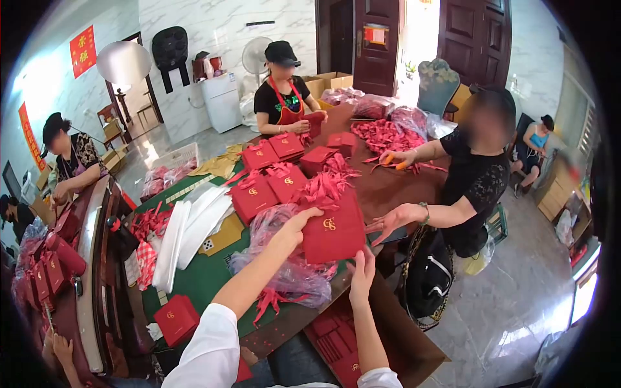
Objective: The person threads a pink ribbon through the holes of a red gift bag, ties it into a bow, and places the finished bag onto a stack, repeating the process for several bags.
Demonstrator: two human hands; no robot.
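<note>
Bag (335, 231), deep red with a gold mark on its front, was up in front of the person, above the near edge of the green table (200, 291) and tilted a little. The left hand (303, 224) was closed on its upper left side, thumb across the front; the fingers behind were hidden. The right hand (363, 270) was mostly open at the lower right corner, fingers raised, and whether it bore any weight could not be told. A co-worker's open hand (396, 218) lay just beside the right edge, so a clean hold there seemed to call for leaving that side free and moving slowly enough for fingers not to tangle.

Loose red ribbons (326, 187) showed at the bag's top edge. Gripping the panel rather than the ribbons looked the safer way, with a light thumb, since hard pressure might well have creased the face. The right palm would have served best under the lower corner, to stop it swinging, and clear of the gold mark. The crumpled clear plastic (281, 275) spread below and to the left could have snagged a low corner, so some height was worth having. An open carton (411, 336) with more red pieces (333, 339) sat beneath the right forearm, its flap a likely thing for an elbow to knock
</note>
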